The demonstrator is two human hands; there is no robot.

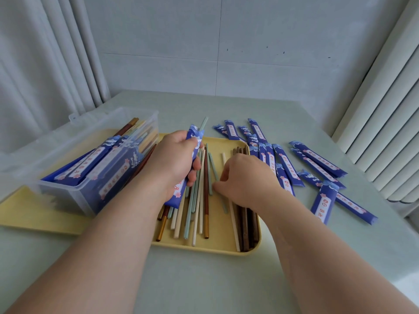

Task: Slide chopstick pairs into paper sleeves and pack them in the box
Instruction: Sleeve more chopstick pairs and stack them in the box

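Curling round a blue printed paper sleeve (pixel 194 133), the fingers (pixel 195 165) of the left hand (pixel 174 159) grip it above a yellow rectangular plastic tray (pixel 226 250). A pale green chopstick (pixel 203 123) sticks out of the sleeve's far end. The right hand (pixel 247 177) reaches down into the tray, its fingertips (pixel 218 185) bent onto the loose chopsticks (pixel 199 214), which are cream, green, brown and gold-tipped red. Whether they pinch one I cannot tell. Left of the tray stands a clear plastic box (pixel 68 196), with filled sleeves (pixel 95 159) leaning inside it. More blue sleeves (pixel 317 159) lie scattered on the pale green table (pixel 204 279) to the right.
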